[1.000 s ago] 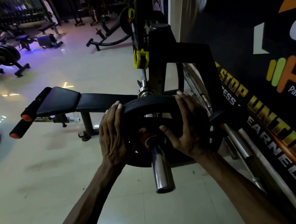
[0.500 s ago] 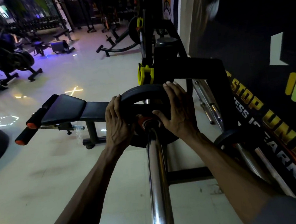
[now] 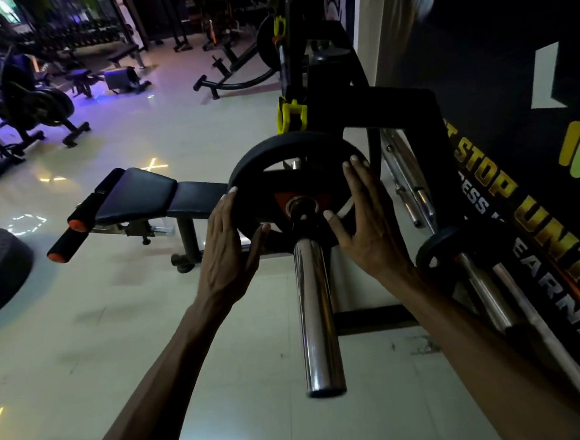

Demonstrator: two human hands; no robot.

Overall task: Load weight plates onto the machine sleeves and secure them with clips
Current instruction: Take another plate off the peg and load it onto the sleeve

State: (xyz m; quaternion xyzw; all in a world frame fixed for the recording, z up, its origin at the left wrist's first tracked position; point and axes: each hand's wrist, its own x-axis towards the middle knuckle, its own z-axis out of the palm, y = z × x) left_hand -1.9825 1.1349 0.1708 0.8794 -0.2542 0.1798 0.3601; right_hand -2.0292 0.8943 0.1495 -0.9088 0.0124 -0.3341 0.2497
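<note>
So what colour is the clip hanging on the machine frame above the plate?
Yellow plastic clip, clearest in the head view.

One view only, head-worn, looking forward and down along the chrome sleeve (image 3: 317,314), which runs away from the lens up the middle. Close in: both forearms enter from the bottom edge. Wide angle takes in the gym floor (image 3: 84,337) on the left and the wall banner (image 3: 521,203) on the right.

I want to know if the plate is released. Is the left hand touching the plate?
Touching. The head view shows the left hand with straight fingers lying flat against the left edge of the plate, with no gap visible between them.
</note>
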